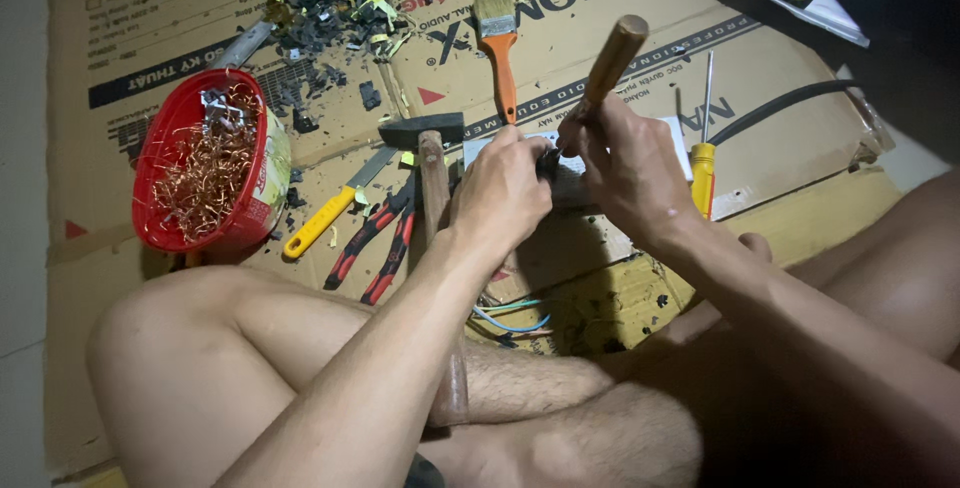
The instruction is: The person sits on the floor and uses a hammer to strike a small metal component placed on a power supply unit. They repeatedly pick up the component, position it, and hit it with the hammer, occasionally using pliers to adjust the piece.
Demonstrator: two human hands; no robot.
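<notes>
**Hand Positions at the Small Dark Part**

The left hand (500,188) has its fingers curled closed on a small dark part (548,163), pinned against a pale flat block (575,183) on the flattened brown cardboard box (620,58). The right hand (625,168) is wrapped tight round a wooden-handled tool (612,58), handle tilted up and away, its tip at the same part.

Adjacent items:
- Hammer (430,163), just left of the left hand, handle running toward the person.
- Red-and-black pliers (375,243) and a yellow-handled knife (330,213), left of the hammer.
- Round red tub (150,163) of copper wire scraps, far left.
- Orange-handled paintbrush (497,48), above the hands.
- Yellow-handled screwdriver (704,148), right of the right hand.

The cardboard carries dark printed bands and red triangles.
</notes>
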